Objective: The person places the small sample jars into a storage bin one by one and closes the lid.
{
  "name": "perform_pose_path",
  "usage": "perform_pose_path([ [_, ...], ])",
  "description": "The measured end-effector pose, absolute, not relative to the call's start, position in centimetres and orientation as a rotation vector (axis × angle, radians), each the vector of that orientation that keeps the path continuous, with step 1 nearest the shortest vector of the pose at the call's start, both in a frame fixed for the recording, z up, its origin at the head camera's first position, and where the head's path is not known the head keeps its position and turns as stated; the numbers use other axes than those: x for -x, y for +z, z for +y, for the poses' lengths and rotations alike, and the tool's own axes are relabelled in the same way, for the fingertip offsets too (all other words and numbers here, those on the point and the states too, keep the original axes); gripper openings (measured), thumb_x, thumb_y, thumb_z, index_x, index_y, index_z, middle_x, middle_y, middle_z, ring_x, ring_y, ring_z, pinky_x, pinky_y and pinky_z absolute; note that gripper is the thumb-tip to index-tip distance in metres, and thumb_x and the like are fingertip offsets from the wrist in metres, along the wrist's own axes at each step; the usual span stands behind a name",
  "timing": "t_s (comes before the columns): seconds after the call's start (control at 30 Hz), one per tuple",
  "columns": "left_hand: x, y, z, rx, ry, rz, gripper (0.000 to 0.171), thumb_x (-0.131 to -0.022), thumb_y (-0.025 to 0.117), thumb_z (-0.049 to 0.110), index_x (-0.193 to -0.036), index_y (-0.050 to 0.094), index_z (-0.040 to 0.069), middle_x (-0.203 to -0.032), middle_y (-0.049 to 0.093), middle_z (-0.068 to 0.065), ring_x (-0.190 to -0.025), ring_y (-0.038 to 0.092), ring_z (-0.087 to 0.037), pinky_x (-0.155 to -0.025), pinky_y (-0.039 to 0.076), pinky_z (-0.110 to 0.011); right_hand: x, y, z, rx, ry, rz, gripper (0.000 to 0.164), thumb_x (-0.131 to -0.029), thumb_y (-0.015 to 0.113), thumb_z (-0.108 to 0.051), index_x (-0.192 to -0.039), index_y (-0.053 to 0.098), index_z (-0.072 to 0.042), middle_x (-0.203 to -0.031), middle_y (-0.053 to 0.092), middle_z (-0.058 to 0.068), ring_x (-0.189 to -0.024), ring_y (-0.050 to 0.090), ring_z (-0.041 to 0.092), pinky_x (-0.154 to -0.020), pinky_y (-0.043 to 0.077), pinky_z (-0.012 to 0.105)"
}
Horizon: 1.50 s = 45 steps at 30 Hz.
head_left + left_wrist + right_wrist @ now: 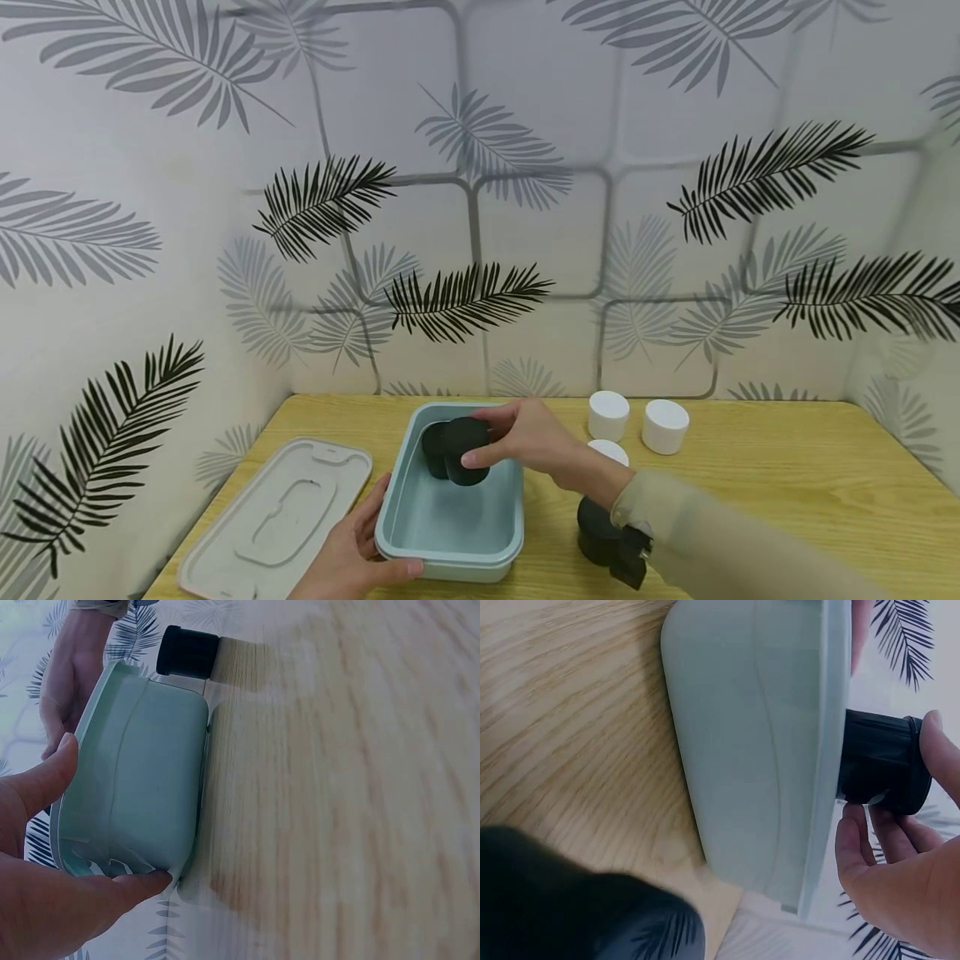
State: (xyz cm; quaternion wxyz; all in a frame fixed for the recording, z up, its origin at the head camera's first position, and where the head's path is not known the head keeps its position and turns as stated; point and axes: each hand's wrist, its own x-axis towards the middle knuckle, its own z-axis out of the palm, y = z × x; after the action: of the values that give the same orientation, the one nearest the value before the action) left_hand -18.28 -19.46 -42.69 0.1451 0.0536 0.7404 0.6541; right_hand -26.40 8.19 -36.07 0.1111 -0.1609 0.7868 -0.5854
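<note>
My right hand pinches a black lidded jar between thumb and fingers, over the inside of a pale blue-green plastic box. In the right wrist view, the lower part of this jar is behind the box rim. Just beyond it, a second black jar stands inside the box, partly hidden by the held one. My left hand grips the box at its near left corner, thumb at the near rim and fingers along the left side.
Left of the box lies a light grey rectangular lid on the wooden table. White round jars stand at the back right, one partly behind my right forearm. Another black jar is beside my right sleeve. A patterned curtain closes off the back.
</note>
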Motion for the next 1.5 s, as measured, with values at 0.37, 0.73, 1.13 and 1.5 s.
perform_pose_path([
  [0.37, 18.4, -42.8, -19.4, -0.167, 1.869, 2.15, 0.112, -0.093, 0.085, 0.016, -0.168, 0.004, 0.0, -0.169, 0.019, -0.028, -0.146, 0.041, -0.048, -0.105, 0.052, -0.045, 26.2, -37.0, 5.3, 0.459, -1.686, 2.352, 0.062, -0.077, 0.096, -0.013, -0.133, 0.073, -0.001, -0.102, 0.078, 0.005, -0.094, 0.071, 0.015, -0.086, 0.058, 0.034],
  [0.73, 18.3, -42.8, -19.6, -0.217, 1.895, 2.111, 0.11, -0.094, 0.083, 0.013, -0.168, 0.002, 0.0, -0.17, 0.018, -0.028, -0.147, 0.04, -0.047, -0.104, 0.052, -0.042, 26.1, -37.6, 4.1, 0.449, -1.666, 2.38, 0.063, -0.075, 0.097, -0.01, -0.132, 0.072, 0.003, -0.096, 0.078, 0.004, -0.091, 0.072, 0.015, -0.088, 0.058, 0.036],
  [1.13, 18.3, -42.7, -19.7, -0.274, 1.914, 2.073, 0.11, -0.094, 0.081, 0.011, -0.168, 0.0, 0.0, -0.169, 0.015, -0.029, -0.145, 0.042, -0.047, -0.102, 0.054, -0.037, 26.2, -37.9, 3.6, 0.39, -1.563, 2.484, 0.065, -0.071, 0.1, -0.012, -0.128, 0.075, 0.001, -0.103, 0.078, 0.005, -0.097, 0.071, 0.017, -0.086, 0.058, 0.039],
  [1.5, 18.4, -43.0, -19.8, -0.257, 1.913, 2.087, 0.112, -0.093, 0.083, 0.012, -0.168, 0.001, -0.001, -0.17, 0.016, -0.029, -0.146, 0.042, -0.045, -0.101, 0.054, -0.037, 25.9, -38.1, 2.7, 0.324, -1.478, 2.551, 0.063, -0.067, 0.103, -0.017, -0.123, 0.078, -0.002, -0.112, 0.076, 0.008, -0.105, 0.069, 0.021, -0.086, 0.059, 0.039],
])
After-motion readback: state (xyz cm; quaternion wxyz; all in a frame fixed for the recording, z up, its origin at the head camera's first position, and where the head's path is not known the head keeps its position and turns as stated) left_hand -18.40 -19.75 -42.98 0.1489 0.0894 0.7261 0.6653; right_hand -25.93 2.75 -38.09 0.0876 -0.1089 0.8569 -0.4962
